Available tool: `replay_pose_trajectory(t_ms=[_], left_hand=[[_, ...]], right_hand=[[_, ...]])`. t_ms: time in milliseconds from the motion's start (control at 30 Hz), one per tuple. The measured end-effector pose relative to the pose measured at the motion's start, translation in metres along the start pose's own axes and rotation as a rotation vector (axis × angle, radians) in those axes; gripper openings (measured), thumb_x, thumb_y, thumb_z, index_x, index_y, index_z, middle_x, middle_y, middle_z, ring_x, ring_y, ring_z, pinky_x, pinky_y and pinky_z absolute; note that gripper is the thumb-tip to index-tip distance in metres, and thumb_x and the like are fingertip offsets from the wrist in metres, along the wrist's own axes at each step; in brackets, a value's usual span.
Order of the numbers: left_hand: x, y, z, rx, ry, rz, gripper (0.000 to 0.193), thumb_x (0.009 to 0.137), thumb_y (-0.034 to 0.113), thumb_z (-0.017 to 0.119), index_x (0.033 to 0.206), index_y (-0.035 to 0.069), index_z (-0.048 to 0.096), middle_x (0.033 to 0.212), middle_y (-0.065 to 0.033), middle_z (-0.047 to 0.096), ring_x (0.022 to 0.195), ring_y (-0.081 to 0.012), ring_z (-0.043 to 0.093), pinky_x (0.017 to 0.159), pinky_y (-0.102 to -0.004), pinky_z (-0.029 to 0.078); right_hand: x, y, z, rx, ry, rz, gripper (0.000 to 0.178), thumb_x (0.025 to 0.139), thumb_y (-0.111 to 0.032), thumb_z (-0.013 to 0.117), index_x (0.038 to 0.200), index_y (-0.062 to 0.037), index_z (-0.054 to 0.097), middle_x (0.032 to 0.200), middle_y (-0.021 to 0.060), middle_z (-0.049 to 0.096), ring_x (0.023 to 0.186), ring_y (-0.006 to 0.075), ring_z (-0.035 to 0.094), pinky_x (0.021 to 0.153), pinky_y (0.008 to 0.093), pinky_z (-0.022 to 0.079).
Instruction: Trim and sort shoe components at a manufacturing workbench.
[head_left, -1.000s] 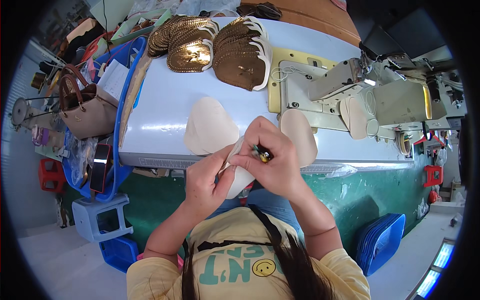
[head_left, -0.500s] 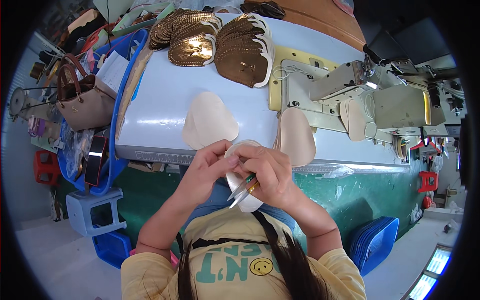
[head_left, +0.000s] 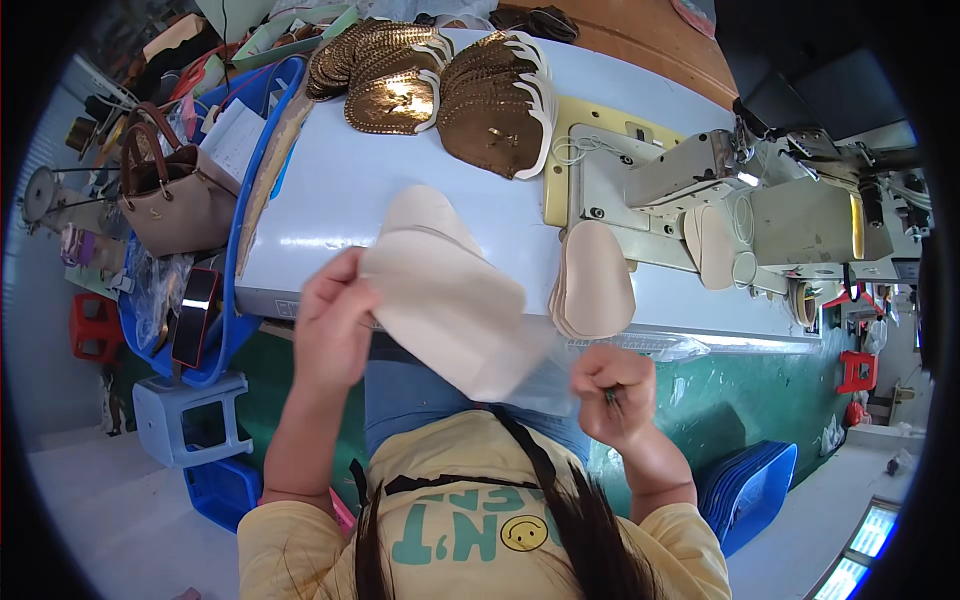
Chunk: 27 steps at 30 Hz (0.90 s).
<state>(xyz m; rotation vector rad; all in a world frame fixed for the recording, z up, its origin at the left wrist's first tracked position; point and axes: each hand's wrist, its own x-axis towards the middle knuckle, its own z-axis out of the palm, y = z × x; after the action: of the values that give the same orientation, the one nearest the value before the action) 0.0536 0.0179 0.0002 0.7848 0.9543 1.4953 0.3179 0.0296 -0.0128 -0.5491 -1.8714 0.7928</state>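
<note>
My left hand (head_left: 335,318) pinches one end of a beige insole-shaped piece (head_left: 450,305), which hangs slantwise over the table's near edge above my lap. Its lower right end is blurred. At the right, my right hand (head_left: 612,385) is closed round small scissors (head_left: 615,402), mostly hidden in the fingers. Behind the held piece, another pale rounded piece (head_left: 425,208) lies on the table, partly covered from view. A stack of beige insole-shaped pieces (head_left: 597,280) sits near the table edge, right of the held one.
Bronze, white-edged shoe uppers (head_left: 495,125) lie in rows at the back. A sewing machine (head_left: 680,170) stands at the right, with more beige pieces (head_left: 708,245) on it. Left are a blue tub (head_left: 240,250), a handbag (head_left: 180,205) and a phone (head_left: 196,315). Blue baskets (head_left: 750,490) stand lower right.
My hands were together on the beige piece; now they are apart. My left hand has carried the piece up and left, while my right hand has moved right with the scissors.
</note>
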Motion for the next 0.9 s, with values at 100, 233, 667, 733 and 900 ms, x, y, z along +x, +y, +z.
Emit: replay_pose_trajectory(t_ms=[100, 233, 667, 733, 900], left_hand=[[0.007, 0.020, -0.036, 0.004, 0.144, 0.100, 0.024, 0.087, 0.005, 0.047, 0.105, -0.006, 0.056, 0.100, -0.0110, 0.063, 0.092, -0.0156, 0.061, 0.083, -0.0264, 0.047], [0.007, 0.035, -0.028, 0.121, 0.257, 0.156, 0.023, 0.087, 0.007, 0.047, 0.105, -0.006, 0.056, 0.097, -0.0083, 0.062, 0.089, -0.0123, 0.059, 0.079, -0.0234, 0.045], [-0.020, -0.011, 0.055, 0.217, -0.086, 0.115, 0.021, 0.092, 0.005, 0.051, 0.111, -0.003, 0.049, 0.100, -0.0038, 0.056, 0.090, -0.0055, 0.050, 0.079, -0.0198, 0.040], [-0.027, -0.017, 0.052, 0.087, -0.109, 0.040, 0.024, 0.091, 0.003, 0.052, 0.114, -0.004, 0.048, 0.106, -0.0079, 0.056, 0.097, -0.0097, 0.055, 0.084, -0.0237, 0.045], [-0.029, -0.024, 0.052, 0.052, -0.083, -0.081, 0.023, 0.087, -0.002, 0.057, 0.108, -0.004, 0.049, 0.097, -0.0099, 0.059, 0.083, -0.0099, 0.061, 0.067, -0.0214, 0.053]], right_hand=[[-0.046, -0.001, -0.039, -0.077, -0.150, 0.420, 0.023, 0.078, 0.011, 0.058, 0.087, -0.0035, 0.042, 0.075, 0.0124, 0.058, 0.055, 0.0224, 0.056, 0.051, 0.0269, 0.044], [-0.071, -0.003, -0.069, -0.341, -0.611, 0.852, 0.020, 0.075, 0.009, 0.062, 0.090, -0.0012, 0.051, 0.086, 0.0139, 0.061, 0.064, 0.0292, 0.062, 0.057, 0.0282, 0.048], [0.034, -0.016, 0.030, -0.389, -0.063, 0.109, 0.057, 0.063, -0.004, 0.078, 0.116, -0.0039, 0.057, 0.110, 0.0175, 0.056, 0.067, 0.0242, 0.062, 0.055, 0.0299, 0.051], [0.030, -0.007, 0.037, -0.378, -0.055, 0.075, 0.059, 0.062, -0.005, 0.078, 0.116, -0.0029, 0.056, 0.109, 0.0178, 0.056, 0.069, 0.0252, 0.063, 0.056, 0.0311, 0.052], [0.018, -0.002, 0.045, -0.325, -0.018, 0.080, 0.058, 0.061, -0.005, 0.079, 0.114, 0.0005, 0.055, 0.102, 0.0179, 0.060, 0.071, 0.0259, 0.064, 0.058, 0.0323, 0.053]])
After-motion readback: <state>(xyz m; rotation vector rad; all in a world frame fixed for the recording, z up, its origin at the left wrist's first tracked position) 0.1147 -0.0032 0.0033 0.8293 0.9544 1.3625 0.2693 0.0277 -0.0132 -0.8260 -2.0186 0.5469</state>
